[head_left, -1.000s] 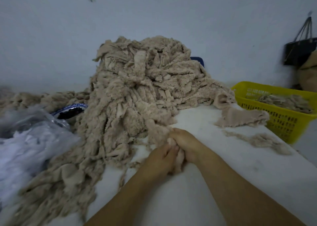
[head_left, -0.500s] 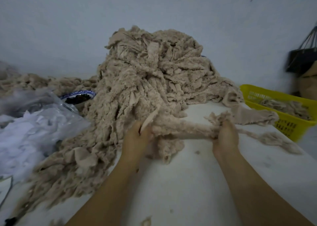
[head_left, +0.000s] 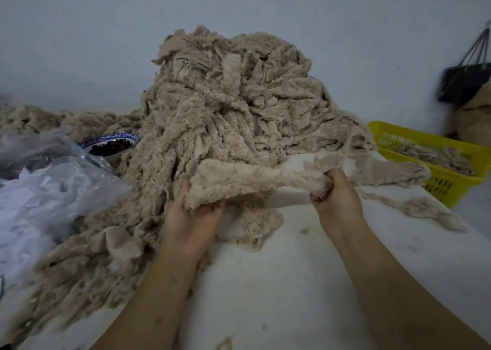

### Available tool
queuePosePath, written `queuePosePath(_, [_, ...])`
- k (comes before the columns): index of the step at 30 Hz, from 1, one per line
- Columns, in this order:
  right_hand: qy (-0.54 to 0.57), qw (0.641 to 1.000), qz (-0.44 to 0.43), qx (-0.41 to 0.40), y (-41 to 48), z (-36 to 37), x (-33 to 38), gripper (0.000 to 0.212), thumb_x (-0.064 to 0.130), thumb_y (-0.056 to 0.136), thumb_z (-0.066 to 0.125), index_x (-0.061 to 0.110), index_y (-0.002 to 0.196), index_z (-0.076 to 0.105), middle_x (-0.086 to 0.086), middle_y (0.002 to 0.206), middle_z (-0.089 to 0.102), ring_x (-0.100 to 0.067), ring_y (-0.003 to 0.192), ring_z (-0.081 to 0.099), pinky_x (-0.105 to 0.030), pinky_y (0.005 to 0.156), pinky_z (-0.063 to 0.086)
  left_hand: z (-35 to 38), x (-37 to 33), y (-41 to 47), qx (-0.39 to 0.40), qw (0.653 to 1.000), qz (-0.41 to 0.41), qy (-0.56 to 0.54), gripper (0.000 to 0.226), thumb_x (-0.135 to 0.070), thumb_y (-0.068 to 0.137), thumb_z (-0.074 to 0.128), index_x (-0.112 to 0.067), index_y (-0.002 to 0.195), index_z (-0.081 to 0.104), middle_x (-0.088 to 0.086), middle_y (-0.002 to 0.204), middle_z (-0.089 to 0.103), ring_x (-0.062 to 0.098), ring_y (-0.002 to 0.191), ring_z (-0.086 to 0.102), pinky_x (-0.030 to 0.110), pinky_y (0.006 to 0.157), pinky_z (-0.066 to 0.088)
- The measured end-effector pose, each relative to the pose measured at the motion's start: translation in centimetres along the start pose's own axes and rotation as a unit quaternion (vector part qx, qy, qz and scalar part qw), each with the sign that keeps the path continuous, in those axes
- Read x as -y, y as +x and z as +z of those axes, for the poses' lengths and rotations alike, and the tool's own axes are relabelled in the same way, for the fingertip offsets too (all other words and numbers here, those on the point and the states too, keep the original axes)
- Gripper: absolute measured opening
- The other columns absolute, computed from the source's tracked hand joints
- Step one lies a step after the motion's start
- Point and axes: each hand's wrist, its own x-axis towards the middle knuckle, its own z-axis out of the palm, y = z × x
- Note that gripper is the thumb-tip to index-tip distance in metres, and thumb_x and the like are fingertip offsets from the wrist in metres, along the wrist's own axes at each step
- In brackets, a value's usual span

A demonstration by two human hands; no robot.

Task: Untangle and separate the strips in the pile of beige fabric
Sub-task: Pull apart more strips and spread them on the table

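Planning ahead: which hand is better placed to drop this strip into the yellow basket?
Likely the right hand: it grips the strip nearer the yellow basket; the left hand holds it beside the pile.

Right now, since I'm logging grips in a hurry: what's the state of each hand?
Left hand: closed, gripping one end of the fluffy beige fabric strip.
Right hand: closed, gripping the strip's other end.
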Motion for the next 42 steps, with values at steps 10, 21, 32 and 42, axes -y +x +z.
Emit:
queuePosePath(10, [-0.119,0.989,-0.029,0.085,-0.9,0.1,-0.4,0.017,0.026,0.102,0.053,0.014,0.091,0.06,0.0,0.075,0.068,-0.01,0.066,0.065,-0.024,0.057,0.053,1.2,1.5,-0.5,0.029,0.987,-0.003,0.156,0.051,-0.035,0.106,0.033,-0.01,0.091,0.075,0.009,0.086,0.076,0.018,0.078,0.074,0.026,0.06,0.058])
queuePosePath(21, [-0.332,0.933,-0.074,0.115,-0.7,0.4,-1.8,0.015,0.005,0.097,0.05,0.013,0.097,0.062,-0.008,0.088,0.065,-0.02,0.074,0.059,-0.017,0.056,0.045,0.9,3.7,-1.0,0.012,0.831,0.115,0.543,0.043,-0.068,0.081,0.051,-0.035,0.09,0.077,-0.006,0.101,0.074,0.015,0.101,0.069,0.032,0.085,0.051])
queuePosePath(32, [-0.405,0.9,-0.035,0.157,-1.9,0.8,-4.3,0.014,0.035,0.099,0.055,0.028,0.095,0.066,-0.005,0.107,0.072,-0.01,0.091,0.071,-0.033,0.09,0.057,0.3,5.1,-1.1,0.077,0.584,0.134,0.797,0.024,-0.01,0.089,0.051,-0.014,0.069,0.039,-0.001,0.067,0.045,0.009,0.062,0.044,0.032,0.057,0.032])
queuePosePath(42, [-0.241,0.947,0.112,0.179,-2.4,2.4,-3.5,0.036,0.034,0.105,0.046,0.013,0.076,0.05,0.006,0.052,0.034,-0.007,0.041,0.028,-0.02,0.039,0.028,2.0,7.3,-3.7,0.412,0.457,0.141,0.776,0.025,-0.021,0.08,0.036,-0.033,0.058,0.033,-0.022,0.064,0.047,0.004,0.064,0.037,0.013,0.055,0.027])
